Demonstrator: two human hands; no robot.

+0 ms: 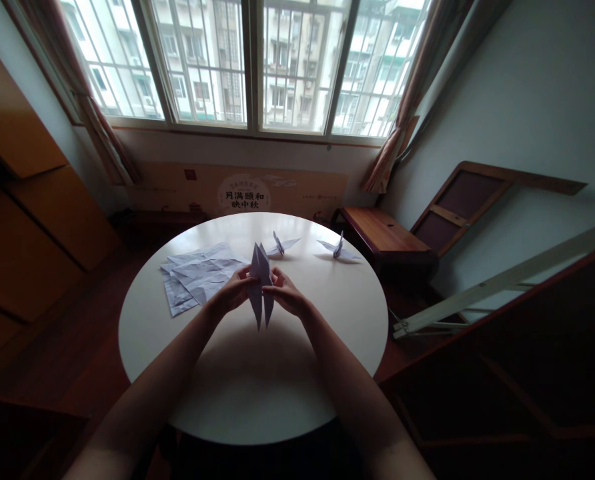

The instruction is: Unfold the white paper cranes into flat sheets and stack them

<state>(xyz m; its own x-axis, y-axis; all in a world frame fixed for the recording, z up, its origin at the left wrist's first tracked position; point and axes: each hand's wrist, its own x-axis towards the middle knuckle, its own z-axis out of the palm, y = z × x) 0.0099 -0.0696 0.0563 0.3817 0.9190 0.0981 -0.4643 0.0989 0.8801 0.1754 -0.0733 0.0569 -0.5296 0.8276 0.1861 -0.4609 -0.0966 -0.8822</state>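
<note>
Above the middle of the round white table [257, 393], a folded paper piece [260, 267] stands upright between my two hands. It has two points at the top and two narrow points hanging down with a slit between them. My left hand [236, 288] is closed on its left side, and my right hand [284, 291] pinches its right side. Just beyond my right hand sits a folded paper crane [280, 247]. A second paper crane [338, 249] stands farther right with its wings spread. Left of my hands lie several creased paper sheets [197, 270], overlapping one another.
A wooden bench [382, 230] stands past the table's far right edge, beside a leaning wooden frame [460, 207]. A long printed cardboard box [297, 193] rests under the barred window [297, 67]. Wooden cabinets [22, 233] line the left side.
</note>
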